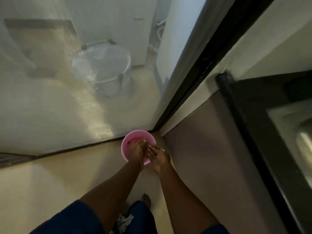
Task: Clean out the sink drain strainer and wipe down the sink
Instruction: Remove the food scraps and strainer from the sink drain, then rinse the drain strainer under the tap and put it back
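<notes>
Pink plastic bucket [124, 150] sits on the floor right under both hands. It is round w/ a smooth rim, tucked in the corner, maybe to keep it out of the way. Only the head cam shows this.

L hand [137, 149] dips its fingers down inside the bucket. R hand [157, 153] is just beside it & touches it, w/ a ring on one finger. Both look open, fingers mostly straight, holding nothing I can make out. My guess is they are being rinsed.

Something reddish lies in the bucket past the L fingertips, too blurry to name. Sink & drain strainer are not in view.

Beyond the hands is a hazy glass door [67, 98], w/ a white laundry basket [108, 65] behind it. Right of the hands stands a flat brown cabinet side [202, 157], dull & smooth. Floor [59, 174] is pale & a bit shiny.
</notes>
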